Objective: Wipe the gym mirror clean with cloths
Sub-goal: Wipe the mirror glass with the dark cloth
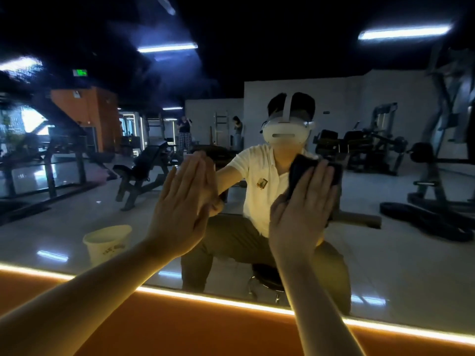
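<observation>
Left hand [180,209] flat against mirror [385,253]; right hand [300,214] apparently presses dark cloth [300,164], fingers straight.

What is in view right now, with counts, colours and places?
mirror: one, wall ahead, reflecting the gym
cloth: one, black, between right hand and mirror
light strip: one, amber, along the mirror's lower edge
wall panel: one, orange, below the strip
bucket: one, white, reflected lower left
stool: one, black, reflected under the person
bench: one, black, reflected left of centre
machines: several, black, reflected right
bystanders: two, reflected far back, centre
left hand: one, flat on the mirror, fingers straight
right hand: one, flat, pressing the cloth to the mirror
</observation>
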Motion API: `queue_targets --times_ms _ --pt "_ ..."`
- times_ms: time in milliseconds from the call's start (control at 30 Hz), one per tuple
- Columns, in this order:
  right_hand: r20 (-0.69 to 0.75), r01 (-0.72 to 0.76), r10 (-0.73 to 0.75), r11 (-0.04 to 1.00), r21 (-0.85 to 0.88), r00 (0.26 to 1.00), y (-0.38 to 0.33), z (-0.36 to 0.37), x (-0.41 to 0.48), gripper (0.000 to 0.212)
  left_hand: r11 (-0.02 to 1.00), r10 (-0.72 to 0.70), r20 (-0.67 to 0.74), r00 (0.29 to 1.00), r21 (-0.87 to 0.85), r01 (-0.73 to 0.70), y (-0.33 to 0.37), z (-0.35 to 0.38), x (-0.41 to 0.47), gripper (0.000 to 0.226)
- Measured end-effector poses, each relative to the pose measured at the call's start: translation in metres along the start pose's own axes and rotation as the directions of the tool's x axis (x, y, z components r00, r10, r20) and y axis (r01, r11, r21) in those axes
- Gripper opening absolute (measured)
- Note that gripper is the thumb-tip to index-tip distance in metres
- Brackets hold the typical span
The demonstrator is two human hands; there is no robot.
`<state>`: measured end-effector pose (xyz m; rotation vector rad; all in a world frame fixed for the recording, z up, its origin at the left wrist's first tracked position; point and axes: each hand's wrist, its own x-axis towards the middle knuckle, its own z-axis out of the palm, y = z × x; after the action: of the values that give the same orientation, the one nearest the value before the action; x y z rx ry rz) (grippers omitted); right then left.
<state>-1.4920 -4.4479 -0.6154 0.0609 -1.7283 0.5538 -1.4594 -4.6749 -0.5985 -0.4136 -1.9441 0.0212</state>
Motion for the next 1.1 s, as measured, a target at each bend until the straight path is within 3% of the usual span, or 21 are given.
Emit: queue_targets --times_ms 133,233,300,333,400,467,533,633,800,867,933,1033,1100 --pt "0.135 0.281 -0.284 0.959 0.042 0.949 -0.062 0.023 -0.046 0.069 1.000 -0.010 -0.006 1.000 0.020 0.010 -0.042 -0.008 -0.022 0.080" --pt "0.233 0.561 -0.559 0.825 0.064 0.796 -0.086 0.036 -0.074 0.060 0.999 -0.006 -0.029 1.000 0.034 0.007 -0.059 -0.009 -0.020 0.073" --pt "0.277 0.670 -0.655 0.740 0.049 0.703 -0.082 0.038 -0.073 0.060 0.999 -0.022 -0.052 0.998 0.045 0.025 -0.067 -0.007 -0.013 0.067" --pt "0.279 0.677 -0.659 0.735 0.040 0.699 -0.076 0.037 -0.067 0.059 0.998 -0.035 -0.062 0.997 0.057 0.038 -0.070 -0.005 -0.009 0.069" --pt "0.230 0.584 -0.571 0.812 0.018 0.788 -0.058 0.030 -0.045 0.058 0.996 -0.047 -0.085 0.995 0.073 0.053 -0.075 0.000 -0.003 0.076" --pt "0.147 0.400 -0.389 0.914 -0.059 0.909 -0.033 0.018 -0.016 0.060 0.995 -0.036 -0.116 0.993 0.087 0.046 -0.076 0.009 0.000 0.078" --pt "0.048 0.186 -0.182 0.976 -0.108 0.982 -0.003 0.003 0.009 0.060 0.993 -0.045 -0.150 0.988 0.098 0.060 -0.075 0.020 0.001 0.077" --pt "-0.089 -0.065 0.057 0.994 -0.088 0.994 0.027 -0.011 0.026 0.060 0.989 -0.082 -0.187 0.979 0.106 0.103 -0.073 0.031 0.002 0.076" --pt "-0.116 -0.161 0.152 0.984 -0.078 0.982 -0.019 0.009 0.009 0.069 0.994 -0.076 -0.199 0.977 0.067 0.090 -0.075 0.033 0.001 0.076" --pt "-0.063 -0.076 0.068 0.988 -0.138 0.996 -0.056 0.027 -0.008 0.070 0.996 -0.069 -0.193 0.979 0.044 0.079 -0.075 0.032 0.002 0.076" --pt "0.028 0.140 -0.137 0.976 -0.166 0.990 -0.098 0.046 -0.027 0.074 0.997 -0.073 -0.182 0.981 0.011 0.076 -0.075 0.030 0.002 0.076" --pt "0.224 0.535 -0.503 0.838 -0.110 0.835 -0.139 0.061 -0.048 0.072 0.997 -0.010 -0.152 0.988 -0.074 -0.001 -0.085 0.024 -0.002 0.072" --pt "0.299 0.681 -0.629 0.724 -0.108 0.717 -0.132 0.056 -0.036 0.068 0.991 0.077 -0.109 0.991 -0.104 -0.089 -0.101 0.015 -0.006 0.069"
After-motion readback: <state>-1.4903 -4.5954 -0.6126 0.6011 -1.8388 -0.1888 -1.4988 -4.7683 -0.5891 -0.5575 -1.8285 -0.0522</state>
